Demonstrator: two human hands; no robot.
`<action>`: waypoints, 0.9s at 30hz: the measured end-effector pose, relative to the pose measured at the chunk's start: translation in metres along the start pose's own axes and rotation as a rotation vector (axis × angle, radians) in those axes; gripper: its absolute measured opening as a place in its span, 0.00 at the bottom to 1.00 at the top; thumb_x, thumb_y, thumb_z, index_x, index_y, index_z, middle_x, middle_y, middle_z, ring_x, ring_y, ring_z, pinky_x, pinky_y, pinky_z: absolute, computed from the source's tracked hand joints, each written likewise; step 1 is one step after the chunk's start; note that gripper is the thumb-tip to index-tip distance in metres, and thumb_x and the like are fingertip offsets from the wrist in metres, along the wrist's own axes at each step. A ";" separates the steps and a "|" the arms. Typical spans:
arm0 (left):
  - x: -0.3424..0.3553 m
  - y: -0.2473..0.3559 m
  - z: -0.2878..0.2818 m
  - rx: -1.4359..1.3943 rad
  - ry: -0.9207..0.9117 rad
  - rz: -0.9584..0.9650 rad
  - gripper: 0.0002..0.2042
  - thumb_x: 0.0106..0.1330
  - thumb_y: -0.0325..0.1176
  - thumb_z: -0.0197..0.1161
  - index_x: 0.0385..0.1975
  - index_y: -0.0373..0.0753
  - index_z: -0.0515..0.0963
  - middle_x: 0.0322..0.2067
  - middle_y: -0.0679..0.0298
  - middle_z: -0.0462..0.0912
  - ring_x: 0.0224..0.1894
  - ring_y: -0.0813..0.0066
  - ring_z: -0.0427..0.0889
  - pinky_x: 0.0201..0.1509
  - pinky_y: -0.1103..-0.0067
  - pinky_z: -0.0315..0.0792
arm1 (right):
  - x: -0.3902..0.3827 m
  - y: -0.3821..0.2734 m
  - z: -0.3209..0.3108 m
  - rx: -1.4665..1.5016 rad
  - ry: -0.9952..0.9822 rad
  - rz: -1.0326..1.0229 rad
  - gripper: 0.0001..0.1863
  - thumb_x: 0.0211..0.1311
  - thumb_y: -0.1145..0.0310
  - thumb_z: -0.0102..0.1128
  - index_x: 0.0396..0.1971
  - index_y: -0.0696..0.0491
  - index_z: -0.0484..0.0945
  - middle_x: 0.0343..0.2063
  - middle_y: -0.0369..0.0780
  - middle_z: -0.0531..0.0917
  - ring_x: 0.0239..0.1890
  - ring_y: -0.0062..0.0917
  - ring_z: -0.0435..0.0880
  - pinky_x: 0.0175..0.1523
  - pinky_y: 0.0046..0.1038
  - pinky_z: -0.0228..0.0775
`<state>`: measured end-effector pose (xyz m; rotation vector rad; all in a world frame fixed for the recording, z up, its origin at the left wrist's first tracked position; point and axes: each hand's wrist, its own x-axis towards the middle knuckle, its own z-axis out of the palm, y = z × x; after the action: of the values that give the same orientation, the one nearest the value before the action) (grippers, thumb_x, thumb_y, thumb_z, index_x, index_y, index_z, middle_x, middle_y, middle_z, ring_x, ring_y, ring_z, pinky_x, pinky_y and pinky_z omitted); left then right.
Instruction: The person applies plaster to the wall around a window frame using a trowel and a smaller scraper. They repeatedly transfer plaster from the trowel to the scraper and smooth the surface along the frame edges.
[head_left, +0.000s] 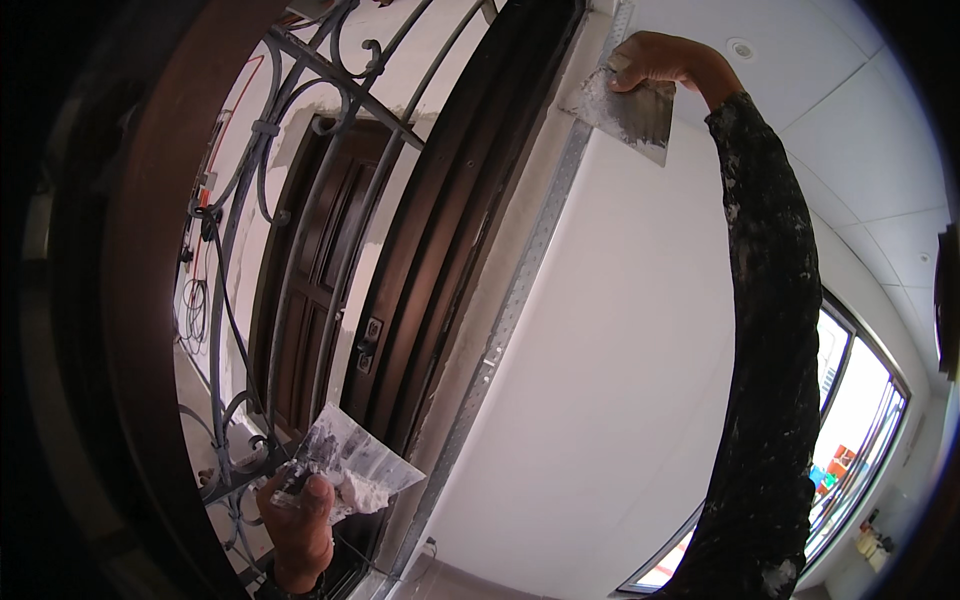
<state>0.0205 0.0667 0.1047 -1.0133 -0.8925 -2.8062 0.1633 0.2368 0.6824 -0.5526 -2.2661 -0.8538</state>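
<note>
My right hand (655,62) is raised high and grips a wide plastering knife (632,112), its blade smeared with white filler and pressed against the top of the white wall near the metal corner bead (520,280). My right arm wears a dark sleeve spattered with plaster. Low down, my left hand (298,520) holds a second broad trowel (355,462) loaded with white plaster, level beside the dark door frame.
A dark wooden door frame (450,220) runs diagonally beside the white wall (620,380). Left of it is a wrought-iron grille (290,200) and a brown panelled door (310,280). Loose cables hang on the far left wall. A large window (850,420) is at the lower right.
</note>
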 end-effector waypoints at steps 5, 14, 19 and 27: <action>0.001 -0.007 0.002 -0.040 0.035 0.017 0.18 0.64 0.43 0.68 0.39 0.30 0.79 0.32 0.66 0.81 0.34 0.78 0.78 0.40 0.79 0.71 | 0.019 0.002 -0.003 -0.069 0.026 -0.019 0.24 0.38 0.64 0.80 0.38 0.59 0.85 0.37 0.48 0.86 0.41 0.40 0.85 0.52 0.35 0.74; 0.000 -0.005 -0.001 0.041 0.063 -0.047 0.19 0.64 0.45 0.68 0.37 0.30 0.79 0.29 0.65 0.80 0.32 0.79 0.78 0.39 0.80 0.72 | 0.043 0.010 -0.020 -0.264 0.141 0.135 0.26 0.37 0.56 0.79 0.32 0.62 0.85 0.28 0.46 0.86 0.32 0.36 0.85 0.38 0.39 0.76; 0.001 -0.001 0.002 0.023 0.041 -0.035 0.18 0.65 0.44 0.67 0.38 0.31 0.79 0.30 0.65 0.80 0.32 0.78 0.77 0.39 0.78 0.72 | 0.050 0.021 -0.026 -0.256 0.195 0.088 0.22 0.37 0.57 0.78 0.26 0.60 0.85 0.25 0.45 0.86 0.29 0.33 0.82 0.36 0.41 0.74; -0.003 -0.012 0.004 0.078 0.172 0.072 0.17 0.66 0.41 0.66 0.39 0.31 0.78 0.32 0.63 0.81 0.34 0.76 0.79 0.41 0.77 0.74 | 0.074 0.052 -0.039 -0.374 0.244 -0.066 0.22 0.39 0.54 0.74 0.24 0.60 0.83 0.23 0.48 0.84 0.25 0.32 0.79 0.33 0.39 0.71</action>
<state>0.0223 0.0778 0.0995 -0.7641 -0.9173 -2.7248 0.1572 0.2575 0.7786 -0.5072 -1.9224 -1.3175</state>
